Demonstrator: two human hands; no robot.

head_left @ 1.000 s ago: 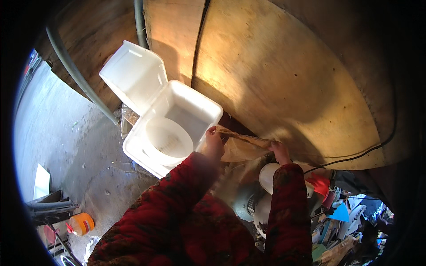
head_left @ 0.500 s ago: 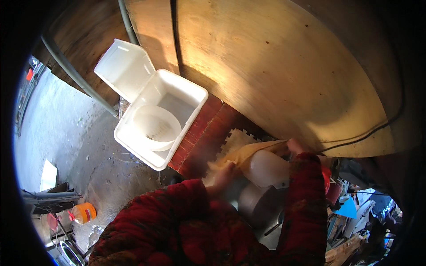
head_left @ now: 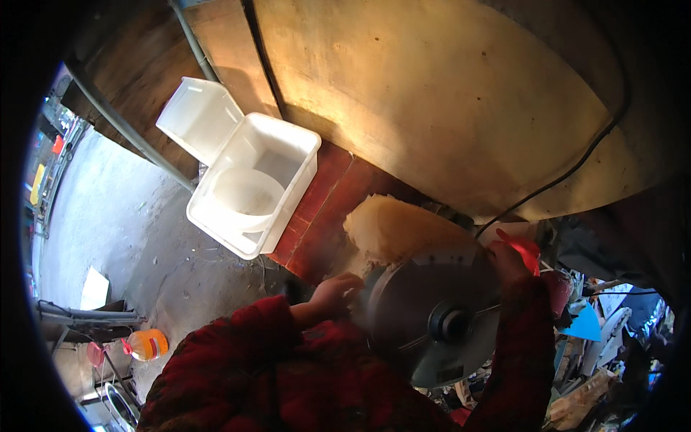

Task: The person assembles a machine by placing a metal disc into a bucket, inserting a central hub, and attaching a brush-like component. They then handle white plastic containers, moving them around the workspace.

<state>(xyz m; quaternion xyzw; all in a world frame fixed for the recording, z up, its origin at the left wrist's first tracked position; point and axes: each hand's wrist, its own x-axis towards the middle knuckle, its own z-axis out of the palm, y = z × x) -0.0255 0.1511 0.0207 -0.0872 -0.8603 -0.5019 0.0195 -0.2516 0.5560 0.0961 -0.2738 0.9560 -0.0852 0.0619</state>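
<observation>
Disc (head_left: pixel 403 299), grey, knobbed | flanked by left hand (head_left: pixel 332 297), just beside, and right hand (head_left: pixel 508 261), nearer, at far-right rim | both grips cannot be told

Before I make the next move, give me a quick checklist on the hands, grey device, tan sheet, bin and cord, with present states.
1. Bin lid open: ok, folded back from the white bin.
2. Round white container inside the bin: ok.
3. Right hand gripping the grey device: cannot tell; it is at the far right edge, fingers mostly hidden.
4. Left hand empty: cannot tell; it is beside the device's left side, fingertips blurred.
5. Tan sheet clear of the device: cannot tell; its near edge disappears behind it.
6. Black cord fully traceable: not ok; its lower end goes out of sight behind the device.
</observation>
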